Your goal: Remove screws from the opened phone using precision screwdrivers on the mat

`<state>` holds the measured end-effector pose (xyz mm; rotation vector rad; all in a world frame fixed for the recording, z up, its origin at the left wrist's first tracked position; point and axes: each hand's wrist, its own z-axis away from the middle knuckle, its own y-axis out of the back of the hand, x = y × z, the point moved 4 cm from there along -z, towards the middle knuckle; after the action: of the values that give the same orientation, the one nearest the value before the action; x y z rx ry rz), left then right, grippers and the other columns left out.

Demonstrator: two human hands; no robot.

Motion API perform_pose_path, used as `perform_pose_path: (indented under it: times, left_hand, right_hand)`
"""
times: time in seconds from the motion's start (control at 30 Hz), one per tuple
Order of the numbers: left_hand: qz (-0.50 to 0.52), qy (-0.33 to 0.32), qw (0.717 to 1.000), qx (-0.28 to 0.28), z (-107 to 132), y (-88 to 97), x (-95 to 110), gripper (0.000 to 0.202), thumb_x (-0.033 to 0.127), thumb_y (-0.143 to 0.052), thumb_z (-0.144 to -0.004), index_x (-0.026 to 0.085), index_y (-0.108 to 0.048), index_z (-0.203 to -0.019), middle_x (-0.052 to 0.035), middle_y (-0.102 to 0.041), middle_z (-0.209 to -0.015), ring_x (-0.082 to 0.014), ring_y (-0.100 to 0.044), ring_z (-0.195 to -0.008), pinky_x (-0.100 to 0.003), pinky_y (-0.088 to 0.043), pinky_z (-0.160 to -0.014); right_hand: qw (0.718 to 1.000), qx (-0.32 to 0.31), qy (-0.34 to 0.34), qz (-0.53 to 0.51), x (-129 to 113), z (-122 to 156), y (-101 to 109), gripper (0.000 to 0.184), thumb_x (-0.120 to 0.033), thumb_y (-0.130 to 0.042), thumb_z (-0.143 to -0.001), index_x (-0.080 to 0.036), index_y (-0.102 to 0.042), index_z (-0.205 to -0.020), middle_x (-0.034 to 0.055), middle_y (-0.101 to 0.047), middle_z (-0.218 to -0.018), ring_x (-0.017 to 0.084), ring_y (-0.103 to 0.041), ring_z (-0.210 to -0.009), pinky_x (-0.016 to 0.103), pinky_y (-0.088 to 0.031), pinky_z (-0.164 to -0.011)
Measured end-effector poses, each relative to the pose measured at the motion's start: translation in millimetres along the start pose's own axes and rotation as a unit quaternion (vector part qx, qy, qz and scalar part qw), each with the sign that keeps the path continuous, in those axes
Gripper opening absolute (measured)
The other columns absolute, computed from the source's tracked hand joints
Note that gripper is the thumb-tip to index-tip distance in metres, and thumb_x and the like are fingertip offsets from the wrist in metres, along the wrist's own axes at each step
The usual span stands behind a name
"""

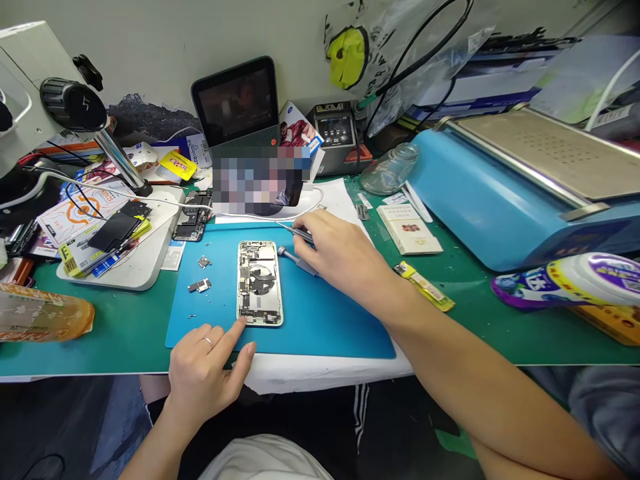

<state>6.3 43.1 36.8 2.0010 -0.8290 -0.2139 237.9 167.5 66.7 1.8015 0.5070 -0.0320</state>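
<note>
Opened phone (259,283) is laid mid blue mat (340,320). Its near-left corner is touched by left hand (205,373), fingers apart. Tweezers (300,233) are pinched in right hand (340,257). Phone judged stiff, light, with fragile internals; best held by frame edges.

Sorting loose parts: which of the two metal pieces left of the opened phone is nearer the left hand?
The larger, lower piece; the smaller one lies farther up the blue mat.

Nothing I can read outright, blurred black letters on the clear plastic bag (400,40), illegible red print on the flat white carton (409,230) by my right hand (340,257).
</note>
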Motion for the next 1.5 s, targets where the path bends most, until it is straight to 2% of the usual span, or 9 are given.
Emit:
perform_pose_path:
  times: [0.37,0.5,0.6,0.77,0.93,1.07,1.2,1.4,1.5]
  left_hand:
    - [-0.015,-0.008,1.000,0.006,-0.4,-1.3,-0.4,0.025,0.025,-0.067,-0.098,0.013,-0.070,-0.120,0.0040,-0.049,-0.061,-0.0146,-0.042,-0.057,-0.032,-0.031,-0.056]
    - [-0.021,-0.009,1.000,0.006,-0.1,-1.7,-0.4,0.025,0.025,-0.067,-0.098,0.014,-0.070,-0.121,0.0038,-0.049,-0.061,-0.0150,-0.044,-0.057,-0.032,-0.032,-0.056]
    - [-0.011,-0.006,1.000,0.012,0.2,-1.0,-0.3,0.027,0.023,-0.068,-0.097,0.014,-0.069,-0.123,0.0043,-0.047,-0.061,-0.0147,-0.042,-0.057,-0.031,-0.031,-0.056]
    - [0.056,0.047,0.996,0.053,3.7,5.9,-5.2,0.029,0.019,-0.063,-0.099,0.015,-0.066,-0.128,0.0052,-0.044,-0.064,-0.0125,-0.042,-0.056,-0.028,-0.034,-0.056]
    - [0.077,0.035,0.996,0.036,4.1,7.7,-6.5,0.023,0.017,-0.057,-0.102,0.016,-0.065,-0.124,0.0037,-0.052,-0.067,-0.0120,-0.048,-0.057,-0.026,-0.037,-0.056]
    - [0.083,0.008,0.996,0.031,1.9,7.8,-4.4,0.015,0.010,-0.056,-0.099,0.018,-0.065,-0.108,0.0029,-0.056,-0.068,-0.0115,-0.049,-0.056,-0.026,-0.036,-0.056]
    - [0.092,0.024,0.994,0.050,3.2,11.6,-5.7,0.015,0.008,-0.055,-0.099,0.019,-0.065,-0.099,0.0045,-0.050,-0.062,-0.0109,-0.042,-0.052,-0.026,-0.032,-0.053]
    - [0.111,0.070,0.988,0.087,8.9,17.2,-10.3,0.018,0.007,-0.053,-0.100,0.020,-0.065,-0.099,0.0044,-0.050,-0.063,-0.0099,-0.045,-0.052,-0.024,-0.033,-0.052]
    - [0.117,0.062,0.988,0.078,7.5,16.6,-8.7,0.017,0.009,-0.053,-0.100,0.021,-0.065,-0.097,0.0052,-0.049,-0.061,-0.0099,-0.044,-0.052,-0.025,-0.033,-0.052]
  right_hand:
    - [0.998,0.052,-0.010,-0.042,-6.6,0.6,8.1,0.034,-0.020,-0.042,-0.103,-0.012,-0.060,-0.130,0.0159,-0.072,-0.122,0.033,-0.071,-0.109,0.042,-0.055,-0.082]
    - [0.993,0.080,0.029,-0.076,-8.0,1.5,8.9,0.029,-0.020,-0.046,-0.103,-0.014,-0.065,-0.124,0.0132,-0.074,-0.120,0.030,-0.072,-0.107,0.040,-0.055,-0.082]
    - [0.982,0.100,0.109,-0.117,-15.3,5.2,11.7,0.020,-0.023,-0.051,-0.103,-0.017,-0.069,-0.107,0.0083,-0.079,-0.103,0.022,-0.074,-0.091,0.032,-0.054,-0.076]
    - [0.919,0.072,0.366,-0.129,-49.9,28.8,9.0,0.020,-0.025,-0.053,-0.103,-0.018,-0.069,-0.093,-0.0015,-0.069,-0.072,0.010,-0.061,-0.060,0.025,-0.037,-0.052]
    - [0.886,0.068,0.446,-0.109,-72.1,49.1,-1.1,0.027,-0.027,-0.049,-0.105,-0.018,-0.067,-0.088,-0.0041,-0.058,-0.066,0.009,-0.048,-0.054,0.027,-0.029,-0.048]
    - [0.881,0.065,0.458,-0.102,-75.1,51.9,-6.2,0.028,-0.028,-0.047,-0.108,-0.017,-0.066,-0.091,-0.0040,-0.057,-0.068,0.009,-0.048,-0.055,0.028,-0.027,-0.047]
    - [0.888,0.050,0.428,-0.162,-71.3,45.5,-3.2,0.034,-0.041,-0.050,-0.109,-0.016,-0.070,-0.098,-0.0025,-0.061,-0.068,0.011,-0.055,-0.057,0.027,-0.034,-0.049]
    - [0.842,0.004,0.316,-0.437,-62.9,34.0,9.9,0.019,-0.034,-0.063,-0.103,-0.017,-0.071,-0.101,0.0022,-0.077,-0.083,0.011,-0.068,-0.067,0.022,-0.055,-0.062]
    - [0.821,0.032,0.257,-0.509,-59.9,32.4,6.5,0.010,-0.029,-0.067,-0.100,-0.020,-0.071,-0.099,0.0012,-0.077,-0.085,0.010,-0.068,-0.068,0.020,-0.057,-0.062]
